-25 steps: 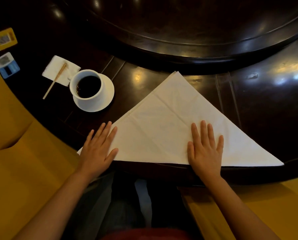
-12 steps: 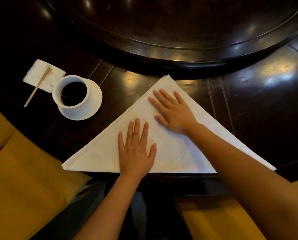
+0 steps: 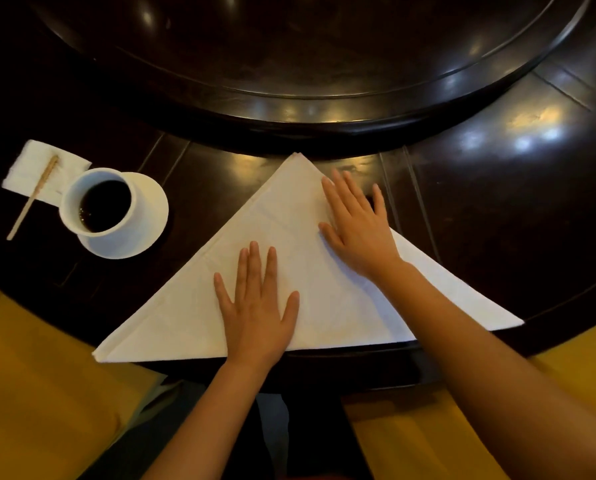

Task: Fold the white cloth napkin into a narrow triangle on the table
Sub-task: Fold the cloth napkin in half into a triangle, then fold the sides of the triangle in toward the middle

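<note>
On dark wood table [image 3: 497, 209] | white cloth napkin [image 3: 341, 306] = flat triangle | both palms flat

Dim room; soft overhead glare spots gleam on the glossy dark wooden table [image 3: 497, 188], edges bowed, corners murky.

We see a matt white cloth napkin [image 3: 324, 306] on a glossy dark wooden surface [image 3: 497, 209], beside a smooth glazed white cup [image 3: 97, 202] and a soft, textured paper napkin [image 3: 23, 171].
</note>
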